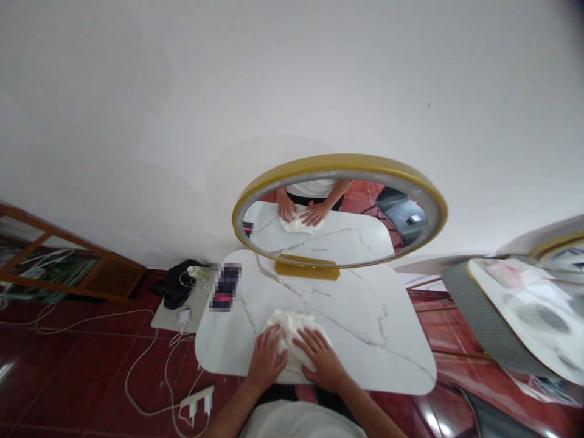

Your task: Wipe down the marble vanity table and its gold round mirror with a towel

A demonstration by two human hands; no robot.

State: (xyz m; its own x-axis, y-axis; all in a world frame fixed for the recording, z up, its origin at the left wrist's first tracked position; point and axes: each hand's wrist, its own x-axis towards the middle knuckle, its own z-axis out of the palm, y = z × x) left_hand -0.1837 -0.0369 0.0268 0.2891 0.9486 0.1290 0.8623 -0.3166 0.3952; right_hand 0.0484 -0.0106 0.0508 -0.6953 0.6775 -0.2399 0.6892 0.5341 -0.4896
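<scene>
A white crumpled cloth (292, 323) lies on the white marble table (365, 328) near its front edge. My left hand (267, 359) rests flat on the cloth's left side, fingers spread. My right hand (319, 356) lies flat on the cloth's right side, fingers stretched forward. Both hands press on the cloth without gripping it. A round gold-framed mirror (340, 210) stands at the back of the table and reflects the hands and cloth.
A dark phone (225, 287) lies on the table's left side. On the red tiled floor at left are white cables, a power strip (197, 406) and a black bag (176, 283). A second table (524, 316) stands at right.
</scene>
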